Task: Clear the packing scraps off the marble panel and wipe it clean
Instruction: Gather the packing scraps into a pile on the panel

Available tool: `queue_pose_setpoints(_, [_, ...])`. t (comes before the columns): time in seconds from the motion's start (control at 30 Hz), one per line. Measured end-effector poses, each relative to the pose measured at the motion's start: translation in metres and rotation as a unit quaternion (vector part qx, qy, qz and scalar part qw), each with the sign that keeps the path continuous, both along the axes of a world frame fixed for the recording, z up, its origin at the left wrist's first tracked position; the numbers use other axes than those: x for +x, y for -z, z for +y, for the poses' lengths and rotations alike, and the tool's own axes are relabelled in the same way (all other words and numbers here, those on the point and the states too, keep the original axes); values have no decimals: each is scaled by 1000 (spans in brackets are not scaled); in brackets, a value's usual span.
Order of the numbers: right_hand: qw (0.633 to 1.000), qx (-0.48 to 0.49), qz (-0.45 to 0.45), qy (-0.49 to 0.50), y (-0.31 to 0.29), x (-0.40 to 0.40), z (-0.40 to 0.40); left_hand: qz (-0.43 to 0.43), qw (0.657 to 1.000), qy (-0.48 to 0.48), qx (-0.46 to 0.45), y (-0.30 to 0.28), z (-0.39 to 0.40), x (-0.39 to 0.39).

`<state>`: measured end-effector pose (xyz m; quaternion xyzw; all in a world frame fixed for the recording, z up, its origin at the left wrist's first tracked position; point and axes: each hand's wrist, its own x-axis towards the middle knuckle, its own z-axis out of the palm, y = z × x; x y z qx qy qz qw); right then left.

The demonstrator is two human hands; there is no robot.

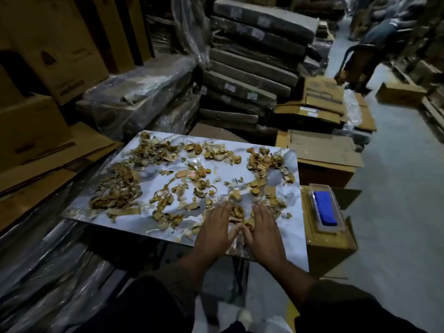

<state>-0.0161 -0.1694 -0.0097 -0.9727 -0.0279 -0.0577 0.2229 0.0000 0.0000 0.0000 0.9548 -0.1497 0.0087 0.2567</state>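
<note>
A white and grey marble panel [153, 179] lies flat in front of me, littered with brown tape and cardboard scraps [120, 186] in several clumps. My left hand [213, 228] and my right hand [263, 230] rest palms down near the panel's front edge, fingers straight, thumbs almost touching. A small heap of scraps [237, 212] sits between them. A blue cloth [324, 207] lies in a clear plastic tray [334, 228] on a cardboard box just right of the panel.
Stacked wrapped cushions [252, 58] and flattened cartons [322, 102] stand behind the panel. Plastic-wrapped goods [48, 248] crowd the left. A grey floor aisle [396, 212] runs along the right, where a person [382, 32] sits far back.
</note>
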Motion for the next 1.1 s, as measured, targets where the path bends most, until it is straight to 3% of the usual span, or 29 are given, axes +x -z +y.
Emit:
queue_pose_setpoints(0.1, [1000,12,-1,18,12,11,-16,10,1000,12,23,11,-8,15])
queue_pose_setpoints(0.37, [994,-18,102,14,57,35,-46,137,988,17,72,45,-12,51])
queue_pose_setpoints(0.7, [988,49,146,-35,84,68,-44,196,980,15,35,67,-33,84])
queue_pose_setpoints(0.93, [987,79,126,-58,79,96,-37,180,983,-2,22,68,-44,107])
queue_pose_setpoints(1.1, [1000,8,-10,-14,70,110,-67,156,987,-10,47,64,-32,116])
